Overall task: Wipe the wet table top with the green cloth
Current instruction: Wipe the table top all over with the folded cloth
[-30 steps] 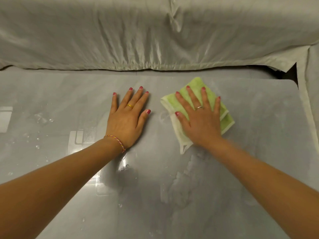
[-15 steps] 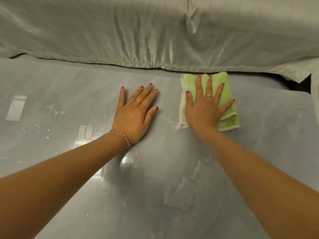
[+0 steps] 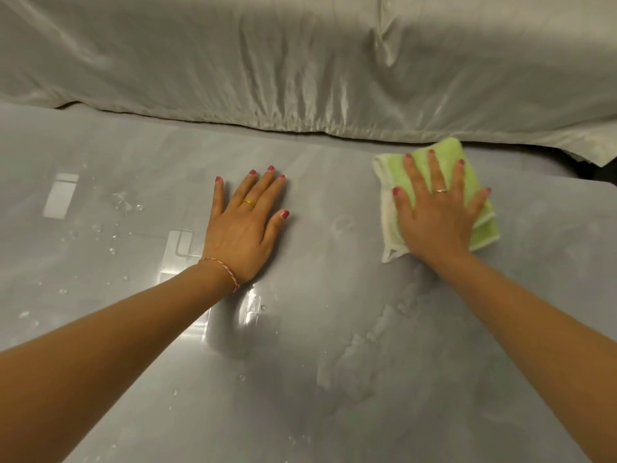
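The folded green cloth [image 3: 474, 182] lies flat on the glossy grey table top [image 3: 334, 202] near its far edge. My right hand [image 3: 437, 215] presses down on the cloth with fingers spread, covering its middle. Flat on the bare table, well to the left of the cloth, rests my left hand [image 3: 243, 228], fingers apart and holding nothing. A wet film [image 3: 374, 342] shows in front of the right hand, and water drops [image 3: 110, 225] are scattered at the left.
A grey fabric-covered sofa [image 3: 300, 68] runs along the table's far edge, its hem just beyond the cloth. The table's far right corner [image 3: 609, 192] is rounded, with a dark gap behind it.
My right hand slid the cloth away from me and rightward, up to the table's far edge. My left hand stayed planted flat on the table.
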